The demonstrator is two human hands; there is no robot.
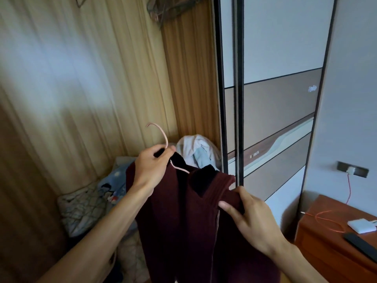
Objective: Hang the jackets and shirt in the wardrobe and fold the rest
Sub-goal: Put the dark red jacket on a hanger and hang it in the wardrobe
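The dark red jacket (183, 211) hangs in front of the person, in the low middle of the view, and everything else is placed from it. Behind it, just above its collar, lies a heap of white and light blue clothes (196, 152). To the left of the jacket there is a blue patterned blanket (114, 180) on bedding, and behind that a long beige curtain (81, 78). To the right of the jacket stands the wardrobe door (275, 99) with dark frames; further right is a reddish bedside cabinet (330, 248) with a white box (361, 225) and an orange cable (324, 216) on it.

The bottom of the jacket is cut off by the lower edge, and most of the pink hanger (161, 133) is hidden inside the cloth; only the hook and a short piece of wire are visible.

The jacket's long axis goes downward, collar up, zipper toward the person. The hook points up and curves to the left.

The left hand (152, 166) is closed around the neck of the hanger. The right hand (251, 219) pinches the right side of the collar.
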